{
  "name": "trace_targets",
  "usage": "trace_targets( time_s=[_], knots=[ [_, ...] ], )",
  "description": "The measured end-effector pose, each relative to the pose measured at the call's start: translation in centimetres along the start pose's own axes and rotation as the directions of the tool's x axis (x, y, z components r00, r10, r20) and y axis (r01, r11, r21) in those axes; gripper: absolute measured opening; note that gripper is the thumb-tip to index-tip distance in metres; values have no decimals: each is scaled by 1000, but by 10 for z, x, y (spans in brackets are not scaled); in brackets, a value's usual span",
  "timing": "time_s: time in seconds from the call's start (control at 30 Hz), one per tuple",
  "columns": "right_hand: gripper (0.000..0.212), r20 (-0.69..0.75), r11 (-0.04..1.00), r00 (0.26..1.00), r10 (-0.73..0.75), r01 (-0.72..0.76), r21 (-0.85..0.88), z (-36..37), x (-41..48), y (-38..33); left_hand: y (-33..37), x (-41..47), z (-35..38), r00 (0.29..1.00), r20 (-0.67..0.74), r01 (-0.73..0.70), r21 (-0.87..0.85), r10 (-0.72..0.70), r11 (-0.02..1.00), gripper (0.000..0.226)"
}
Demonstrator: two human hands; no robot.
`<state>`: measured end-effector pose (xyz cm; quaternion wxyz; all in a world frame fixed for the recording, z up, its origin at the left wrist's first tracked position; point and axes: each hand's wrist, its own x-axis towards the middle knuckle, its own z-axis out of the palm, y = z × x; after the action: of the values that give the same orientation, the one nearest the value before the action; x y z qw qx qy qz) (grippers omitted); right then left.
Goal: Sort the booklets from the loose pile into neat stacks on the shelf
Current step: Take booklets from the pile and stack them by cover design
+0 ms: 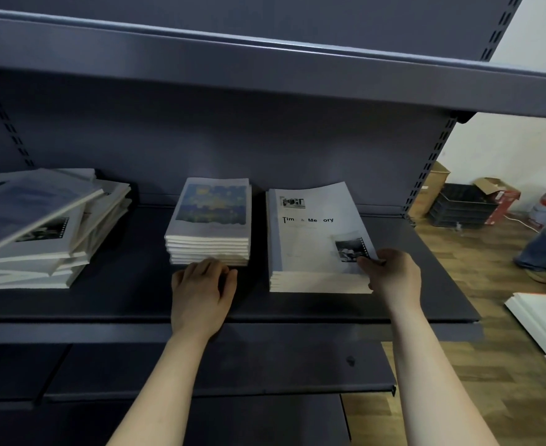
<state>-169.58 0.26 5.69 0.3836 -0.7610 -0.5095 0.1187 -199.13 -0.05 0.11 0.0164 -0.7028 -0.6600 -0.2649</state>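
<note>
While Time & Memory booklet [316, 233] is pinched at near right corner by right hand [390, 273], stack beneath [320, 283] could be skewed by tug. Blue-cover stack [210, 217] touched at near edge by left hand [201, 286], grip unclear. Slanted loose pile [40, 230], left on shelf [120, 302], could slide.

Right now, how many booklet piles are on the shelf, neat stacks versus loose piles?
Neat stacks: 2, the blue-cover stack and the Time & Memory stack
Loose piles: 1, the loose pile at the left
Total: 3
</note>
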Motion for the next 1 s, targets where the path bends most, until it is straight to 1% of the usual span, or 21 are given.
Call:
trace_targets(
  time_s=[0.17,0.3,0.4,0.6,0.8,1.0],
  knots=[
    [31,-4,1000,1000,-2,2,-8,4,1,1,0,-1,0,1000,-3,0,1,0,1000,55],
    [43,-30,999,999,13,-14,-36,5,2,1,1,-1,0,1000,-3,1,2,-1,1000,56],
    [40,-26,998,999,25,-26,-61,7,2,2,1,0,0,1000,0,4,3,-4,1000,56],
    [35,-45,999,999,-20,18,-48,8,3,7,0,-1,2,1000,-23,9,-13,-9,1000,53],
    [41,-63,999,998,-29,28,-21,10,0,8,-2,-1,5,999,-51,-18,-23,17,1000,45],
    [45,-70,999,997,-23,20,-33,13,2,9,-2,-1,6,998,-61,-19,-31,17,999,44]
  ],
)
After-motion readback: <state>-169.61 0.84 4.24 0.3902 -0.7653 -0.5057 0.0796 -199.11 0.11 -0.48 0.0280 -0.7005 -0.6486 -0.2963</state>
